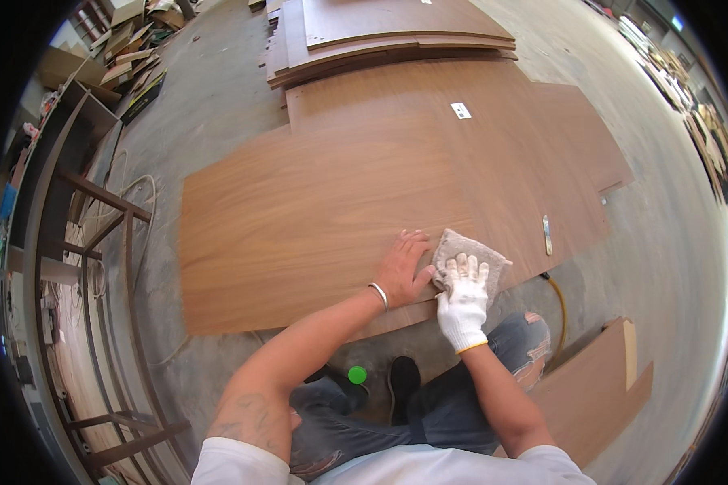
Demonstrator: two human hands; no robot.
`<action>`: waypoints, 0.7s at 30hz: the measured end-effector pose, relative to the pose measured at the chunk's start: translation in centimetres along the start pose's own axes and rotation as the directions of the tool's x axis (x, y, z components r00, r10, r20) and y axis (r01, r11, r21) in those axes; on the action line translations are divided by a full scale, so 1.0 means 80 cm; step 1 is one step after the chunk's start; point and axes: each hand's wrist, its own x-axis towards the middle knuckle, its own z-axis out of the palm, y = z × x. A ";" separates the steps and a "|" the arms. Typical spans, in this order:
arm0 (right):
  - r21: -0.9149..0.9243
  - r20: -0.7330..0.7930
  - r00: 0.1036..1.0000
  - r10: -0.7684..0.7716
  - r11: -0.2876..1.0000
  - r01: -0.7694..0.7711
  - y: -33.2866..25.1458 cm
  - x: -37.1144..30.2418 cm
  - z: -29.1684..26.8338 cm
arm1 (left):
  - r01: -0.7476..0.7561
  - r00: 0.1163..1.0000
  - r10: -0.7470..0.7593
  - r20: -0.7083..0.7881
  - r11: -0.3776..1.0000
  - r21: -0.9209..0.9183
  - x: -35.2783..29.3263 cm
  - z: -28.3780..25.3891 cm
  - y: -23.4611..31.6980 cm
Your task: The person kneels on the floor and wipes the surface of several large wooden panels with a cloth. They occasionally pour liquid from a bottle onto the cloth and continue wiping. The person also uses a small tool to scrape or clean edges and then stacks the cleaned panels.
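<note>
Near edge: green bottle cap (357, 374) on the floor between the knees, black shoe (404, 378) just beside it.

Right hand (463, 301), white glove, fingers spread flat, pressing a grey-brown rag (470, 252) onto the wood panel (315, 210). Nothing pinched, it's palm pressure only. Rag sits near the panel's front edge, right of centre.

Left hand (402, 267), bare, open, palm down on the panel, touching the rag's left side. Silver bangle (379, 294) on that wrist.

Yellow hose (560, 303) runs along the floor under the panel's right corner. Small metal tool (548, 234) lies on the panel, right of the rag, apart from it. White label (460, 111) further up. Stack of boards (396, 36) beyond. Steel frame (97, 242) at left.

Risks, my read:
- Panel lies loose on other sheets, so a hard push could slide it.
- Bare left hand close to the front edge, splinter risk.
- A wide stroke could catch the metal tool and scratch the veneer.
- Bangle could scuff the face if the wrist drops.
</note>
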 end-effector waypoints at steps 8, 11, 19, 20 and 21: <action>-0.179 0.043 0.998 0.049 0.983 -0.041 0.032 0.062 0.006 | 0.174 0.985 -0.162 -0.066 0.939 0.298 -0.035 -0.126 -0.115; -0.155 0.054 0.998 0.042 0.987 -0.033 0.015 0.063 0.002 | 0.620 0.748 -0.287 -0.598 0.622 0.477 -0.160 -0.275 -0.217; -0.129 0.059 0.992 0.116 0.986 -0.108 0.011 0.066 0.010 | 0.977 -0.088 -0.765 -0.637 0.057 -0.204 -0.417 -0.446 -0.245; -0.153 0.057 0.990 0.129 0.981 -0.119 0.017 0.066 0.003 | 0.994 -0.073 -0.721 -0.689 0.002 -0.107 -0.400 -0.419 -0.246; -0.166 0.056 0.989 0.137 0.978 -0.126 0.022 0.069 0.004 | 0.995 -0.056 -0.719 -0.693 0.019 -0.101 -0.391 -0.407 -0.236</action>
